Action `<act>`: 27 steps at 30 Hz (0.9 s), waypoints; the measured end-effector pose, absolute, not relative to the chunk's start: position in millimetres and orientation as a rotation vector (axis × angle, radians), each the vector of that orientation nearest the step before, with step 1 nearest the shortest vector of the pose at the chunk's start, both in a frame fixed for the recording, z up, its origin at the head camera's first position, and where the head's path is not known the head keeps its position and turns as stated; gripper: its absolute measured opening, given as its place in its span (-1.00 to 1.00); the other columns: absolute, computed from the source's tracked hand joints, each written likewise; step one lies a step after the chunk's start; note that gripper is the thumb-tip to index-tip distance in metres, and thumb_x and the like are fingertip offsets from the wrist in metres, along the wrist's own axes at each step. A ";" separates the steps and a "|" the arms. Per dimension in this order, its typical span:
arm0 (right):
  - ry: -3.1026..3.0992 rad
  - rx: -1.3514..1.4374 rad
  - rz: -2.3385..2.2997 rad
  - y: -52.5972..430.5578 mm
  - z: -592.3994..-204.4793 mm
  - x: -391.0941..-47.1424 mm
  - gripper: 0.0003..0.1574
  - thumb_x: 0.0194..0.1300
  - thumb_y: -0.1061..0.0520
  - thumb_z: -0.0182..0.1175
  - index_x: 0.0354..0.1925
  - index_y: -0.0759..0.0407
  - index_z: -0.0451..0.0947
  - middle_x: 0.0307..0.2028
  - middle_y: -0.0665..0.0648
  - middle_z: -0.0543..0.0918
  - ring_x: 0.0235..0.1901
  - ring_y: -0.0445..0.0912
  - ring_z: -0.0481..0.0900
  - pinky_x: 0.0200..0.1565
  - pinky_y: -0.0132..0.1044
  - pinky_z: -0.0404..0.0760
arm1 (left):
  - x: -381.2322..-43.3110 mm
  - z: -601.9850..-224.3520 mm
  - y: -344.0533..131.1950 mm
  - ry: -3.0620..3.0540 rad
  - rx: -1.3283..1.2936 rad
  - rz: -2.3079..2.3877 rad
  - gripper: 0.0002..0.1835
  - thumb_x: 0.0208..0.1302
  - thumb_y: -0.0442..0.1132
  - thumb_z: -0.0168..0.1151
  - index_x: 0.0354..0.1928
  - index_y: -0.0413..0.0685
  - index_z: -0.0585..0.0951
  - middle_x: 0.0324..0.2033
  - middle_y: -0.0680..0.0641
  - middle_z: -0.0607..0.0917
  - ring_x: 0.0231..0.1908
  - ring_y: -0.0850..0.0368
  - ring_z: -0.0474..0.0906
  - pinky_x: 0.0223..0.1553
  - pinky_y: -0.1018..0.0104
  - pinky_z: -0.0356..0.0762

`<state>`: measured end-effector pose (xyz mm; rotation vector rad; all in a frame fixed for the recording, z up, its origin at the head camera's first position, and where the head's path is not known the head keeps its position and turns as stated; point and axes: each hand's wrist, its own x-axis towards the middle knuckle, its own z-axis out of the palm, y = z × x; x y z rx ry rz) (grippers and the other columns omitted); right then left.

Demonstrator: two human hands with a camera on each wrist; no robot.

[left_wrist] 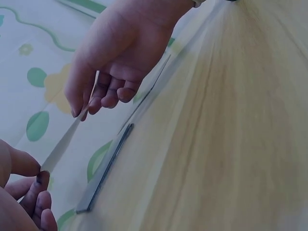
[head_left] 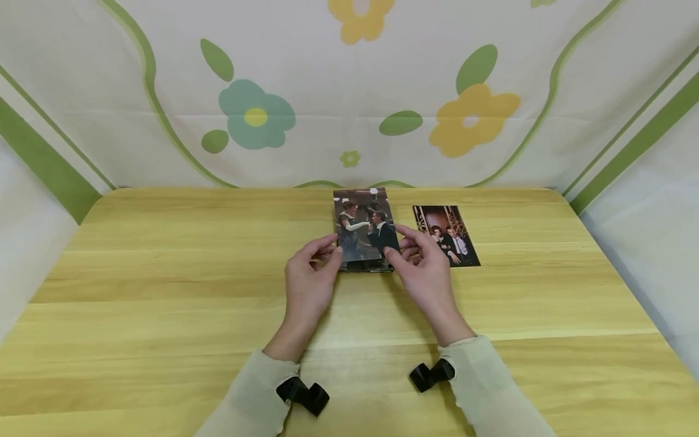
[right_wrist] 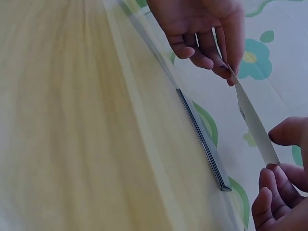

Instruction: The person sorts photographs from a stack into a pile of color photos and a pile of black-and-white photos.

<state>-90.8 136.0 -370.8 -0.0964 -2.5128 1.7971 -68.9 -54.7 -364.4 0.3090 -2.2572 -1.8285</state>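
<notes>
A glossy photo card [head_left: 363, 227] of two people in formal dress is held up by both hands, seen almost edge-on in the left wrist view. My left hand [head_left: 312, 280] pinches its left edge between thumb and fingers. On the opposite edge, my right hand [head_left: 428, 278] pinches the card the same way. Beneath it lies a small stack of cards [right_wrist: 202, 139] on the table, apart from the held one in the right wrist view; from the head view the held card hides most of that stack.
Another photo card [head_left: 463, 246] lies flat on the wooden table [head_left: 164, 291], just right of the stack and partly behind my right hand. A flower-printed cloth [head_left: 327, 91] hangs along the table's back edge.
</notes>
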 end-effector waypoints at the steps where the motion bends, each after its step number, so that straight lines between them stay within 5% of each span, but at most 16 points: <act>1: -2.507 -0.105 1.794 137.5 -371.3 -91.2 -0.40 0.42 0.14 0.42 0.38 0.00 0.61 0.00 0.15 0.59 -0.03 -0.08 0.55 -0.03 -0.46 0.59 | -69.3 -363.5 -52.6 -2.260 0.299 -1.830 -0.74 0.41 -0.34 0.40 0.09 -0.11 0.81 -0.14 -0.16 0.83 -0.11 0.01 0.67 -0.13 0.40 0.53; 13: -2.378 -0.400 1.712 187.6 -362.7 -98.8 -0.59 0.44 0.05 0.42 0.20 0.06 0.70 -0.15 -0.08 0.63 -0.11 -0.18 0.55 -0.14 -0.51 0.59 | -82.0 -346.6 2.3 -2.443 0.147 -1.830 -0.66 0.40 -0.33 0.42 0.18 -0.11 0.76 -0.16 -0.06 0.85 -0.17 0.10 0.72 -0.14 0.28 0.66; 27: -2.227 -0.622 1.696 238.8 -352.3 -102.0 -0.72 0.39 0.13 0.44 0.06 -0.02 0.77 -0.29 -0.16 0.63 -0.21 -0.22 0.52 -0.36 -0.50 0.47 | -87.7 -340.3 55.5 -2.493 0.104 -2.069 -0.54 0.43 -0.33 0.41 0.33 -0.13 0.67 -0.24 0.05 0.74 -0.27 0.29 0.57 -0.21 0.41 0.59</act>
